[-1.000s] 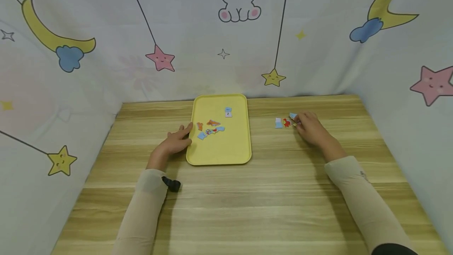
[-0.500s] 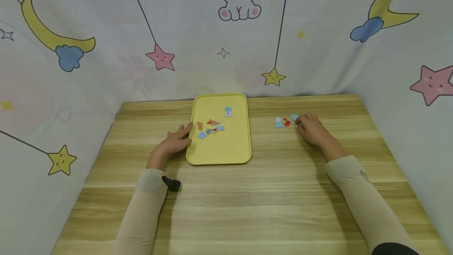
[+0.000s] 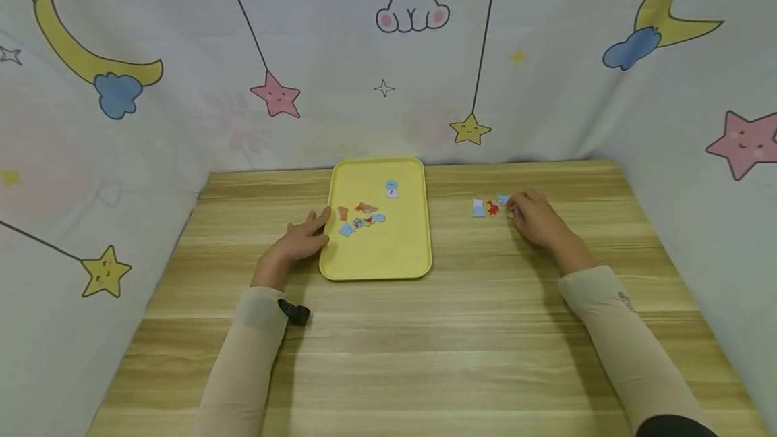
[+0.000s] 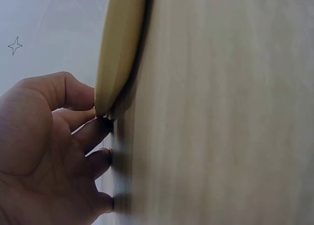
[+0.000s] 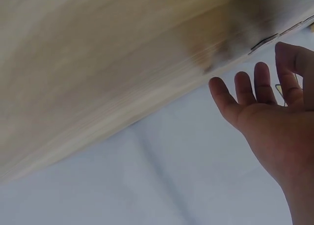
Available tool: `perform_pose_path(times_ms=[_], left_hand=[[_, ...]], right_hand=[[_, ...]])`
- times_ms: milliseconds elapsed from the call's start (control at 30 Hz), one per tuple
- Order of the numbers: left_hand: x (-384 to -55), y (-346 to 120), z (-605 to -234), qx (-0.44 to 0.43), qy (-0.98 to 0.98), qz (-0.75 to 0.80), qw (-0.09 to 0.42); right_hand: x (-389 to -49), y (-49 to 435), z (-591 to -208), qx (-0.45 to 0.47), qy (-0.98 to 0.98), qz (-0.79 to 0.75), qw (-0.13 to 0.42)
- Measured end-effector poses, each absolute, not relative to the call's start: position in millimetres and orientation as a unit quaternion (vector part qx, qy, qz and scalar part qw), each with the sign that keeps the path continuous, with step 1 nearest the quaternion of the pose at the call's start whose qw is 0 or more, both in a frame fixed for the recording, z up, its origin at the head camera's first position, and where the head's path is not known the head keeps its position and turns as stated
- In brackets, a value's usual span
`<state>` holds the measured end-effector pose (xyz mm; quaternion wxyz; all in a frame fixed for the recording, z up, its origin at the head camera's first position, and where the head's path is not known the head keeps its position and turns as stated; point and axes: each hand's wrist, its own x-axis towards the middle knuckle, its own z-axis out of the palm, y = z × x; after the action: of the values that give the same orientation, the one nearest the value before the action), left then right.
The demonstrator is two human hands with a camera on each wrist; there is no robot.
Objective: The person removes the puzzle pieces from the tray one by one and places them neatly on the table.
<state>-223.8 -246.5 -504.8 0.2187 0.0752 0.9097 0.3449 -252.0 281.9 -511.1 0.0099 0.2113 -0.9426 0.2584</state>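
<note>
On the right side of the table, my right hand (image 3: 537, 220) pinches a small puzzle piece (image 3: 510, 212) between thumb and index finger, close down at the tabletop; the fingers hide most of it. Left of these fingertips lie a red puzzle piece (image 3: 492, 208) and a white-and-blue one (image 3: 478, 208), with a light blue piece (image 3: 502, 199) just behind. My left hand (image 3: 299, 240) rests against the left edge of a yellow tray (image 3: 388, 258), fingers spread. The left wrist view shows its thumb (image 4: 81, 95) on the tray's side and the other fingertips at the table.
Inside the tray lie two orange pieces (image 3: 366, 208), a blue-and-white piece (image 3: 392, 189) near the back, and several blue and coloured pieces (image 3: 347, 229). A white patterned cloth (image 3: 340, 79) hangs along the table's back edge and both sides.
My right hand has shifted slightly right with its piece, and more of the light blue piece shows beside the fingertips. My left hand and the tray stay in place.
</note>
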Motion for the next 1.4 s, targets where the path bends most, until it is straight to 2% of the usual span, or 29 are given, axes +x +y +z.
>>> perform_pose_path(times_ms=[267, 567, 967, 1400], left_hand=[[-225, -247, -503, 0.080, 0.911, 0.342, 0.217], [-227, -247, -503, 0.079, 0.911, 0.344, 0.215], [-226, -246, -506, 0.085, 0.909, 0.348, 0.215], [-225, -247, -506, 0.076, 0.906, 0.354, 0.220]], right_hand=[[-257, 270, -506, 0.202, -0.936, 0.288, 0.007], [-265, 234, -506, 0.219, -0.924, 0.308, 0.053], [-267, 200, -498, 0.191, -0.922, 0.337, -0.026], [-270, 174, -501, 0.221, -0.915, 0.337, -0.006]])
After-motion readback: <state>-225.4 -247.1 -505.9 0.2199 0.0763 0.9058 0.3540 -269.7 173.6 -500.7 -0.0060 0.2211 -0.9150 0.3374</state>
